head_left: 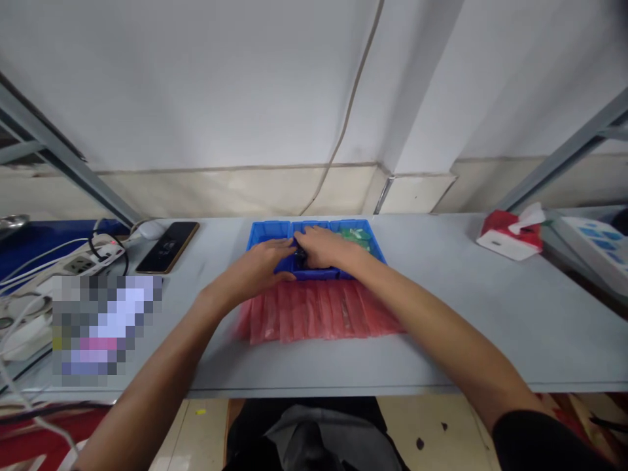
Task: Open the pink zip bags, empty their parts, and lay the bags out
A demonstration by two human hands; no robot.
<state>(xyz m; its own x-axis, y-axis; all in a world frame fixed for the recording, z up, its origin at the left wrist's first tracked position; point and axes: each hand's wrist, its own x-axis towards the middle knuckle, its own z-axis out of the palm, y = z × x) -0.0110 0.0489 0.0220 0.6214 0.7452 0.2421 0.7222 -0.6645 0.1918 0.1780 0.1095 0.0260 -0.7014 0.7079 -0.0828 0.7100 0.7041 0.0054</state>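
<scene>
Three blue plastic bins (269, 229) stand side by side on the table. My right hand (321, 247) reaches down into the middle one, fingers bent together; what they hold, if anything, is hidden. Small dark pieces (299, 256) lie by its fingers. At the left bin, my left hand (267, 260) rests over the front part, fingers stretched out and thumb apart. Green packets (358, 237) fill much of the right bin. A row of overlapping red see-through plastic bags (309, 311) lies in front of the bins, partly under my right forearm.
To the left are a phone (168, 247), a power strip (88, 260) with cables and a blurred-out item (105, 327). A red and white tissue box (510, 234) sits at the right. The wall rises behind the grey table (441, 294).
</scene>
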